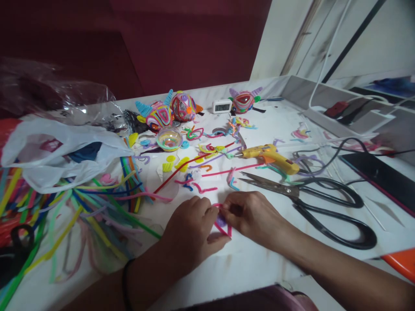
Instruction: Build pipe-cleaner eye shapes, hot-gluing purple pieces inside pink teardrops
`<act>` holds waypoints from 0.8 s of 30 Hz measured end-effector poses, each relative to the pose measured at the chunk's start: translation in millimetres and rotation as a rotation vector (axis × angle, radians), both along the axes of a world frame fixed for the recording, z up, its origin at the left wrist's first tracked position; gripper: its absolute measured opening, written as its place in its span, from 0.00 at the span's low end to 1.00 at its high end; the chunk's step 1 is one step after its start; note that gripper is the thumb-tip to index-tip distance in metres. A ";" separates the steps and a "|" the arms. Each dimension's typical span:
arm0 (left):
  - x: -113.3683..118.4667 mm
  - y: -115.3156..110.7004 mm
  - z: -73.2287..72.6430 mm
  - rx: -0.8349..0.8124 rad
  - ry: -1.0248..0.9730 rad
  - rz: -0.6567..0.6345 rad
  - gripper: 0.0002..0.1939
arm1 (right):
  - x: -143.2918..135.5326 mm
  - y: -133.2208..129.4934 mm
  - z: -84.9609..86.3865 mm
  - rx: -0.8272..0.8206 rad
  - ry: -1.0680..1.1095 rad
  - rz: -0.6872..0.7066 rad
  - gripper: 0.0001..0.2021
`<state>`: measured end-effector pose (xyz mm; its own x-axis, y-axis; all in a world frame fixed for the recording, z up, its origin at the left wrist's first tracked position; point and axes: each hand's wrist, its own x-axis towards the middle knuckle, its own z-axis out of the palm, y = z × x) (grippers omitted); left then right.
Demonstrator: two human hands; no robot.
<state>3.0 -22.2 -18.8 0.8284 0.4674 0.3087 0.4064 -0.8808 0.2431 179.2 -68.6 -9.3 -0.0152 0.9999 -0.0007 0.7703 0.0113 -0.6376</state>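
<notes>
Between my two hands, low over the white table, is a small bent shape of pink pipe cleaner point(223, 230) with a purple coil inside it. My left hand point(193, 226) curls around its left side, fingers at the top and thumb beneath. From the right, my right hand point(251, 216) pinches the shape's upper edge between thumb and fingers. Just beyond lie short pipe cleaner scraps, one of them pink and blue point(232, 179). To the right rest large black-handled scissors point(292, 190), blades parted, and a yellow glue gun point(270, 156).
Bundled pipe cleaners point(97, 216) and a white plastic bag point(65, 147) cover the left side. At the back are decorated balls point(184, 106), a clear bowl point(169, 139) and a small digital clock point(222, 106). A phone point(379, 177), cables and a power strip point(372, 121) sit at right.
</notes>
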 end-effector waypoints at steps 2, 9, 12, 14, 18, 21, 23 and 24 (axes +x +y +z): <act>0.5 -0.5 0.3 0.005 -0.009 -0.001 0.15 | 0.3 -0.2 0.7 0.003 -0.003 0.011 0.06; 0.8 -0.9 0.7 -0.012 -0.003 0.002 0.13 | 7.0 -1.6 3.9 0.045 0.001 0.049 0.08; 0.2 -1.0 0.6 -0.009 -0.010 -0.005 0.14 | 12.7 -6.9 6.8 0.099 0.014 0.060 0.08; -0.5 -1.6 0.8 -0.004 -0.017 -0.012 0.14 | 16.2 -12.0 8.1 0.176 0.013 0.083 0.09; -2.1 -2.3 0.7 0.006 -0.037 -0.005 0.15 | 20.1 -21.2 6.2 0.327 -0.040 0.183 0.10; -3.0 -1.7 -0.1 0.011 -0.050 -0.003 0.16 | 20.1 -24.3 1.8 0.368 -0.080 0.248 0.08; -3.4 -1.4 -0.3 0.005 -0.046 -0.010 0.15 | 19.3 -24.6 -1.0 0.369 -0.088 0.265 0.08; -3.5 -1.6 -0.2 0.000 -0.040 -0.015 0.14 | 18.8 -24.6 -2.1 0.371 -0.086 0.271 0.08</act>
